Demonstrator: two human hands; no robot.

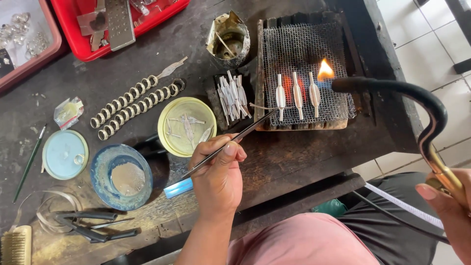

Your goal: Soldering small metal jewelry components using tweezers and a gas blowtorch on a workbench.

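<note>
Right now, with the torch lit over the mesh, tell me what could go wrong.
1. The orange flame from the black curved torch burns right beside the three silver spindle-shaped pieces; lingering may overheat them.
2. The left hand holds long dark tweezers close to the glowing wire mesh grid; heat could travel up them.
3. The right hand grips the torch by its brass neck; a slip could swing the flame.

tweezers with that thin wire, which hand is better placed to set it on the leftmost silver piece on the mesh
Left. The left hand already holds the tweezers, whose tips sit beside the leftmost silver piece on the wire mesh. The right hand grips the torch, flame lit near the rightmost piece.
</note>
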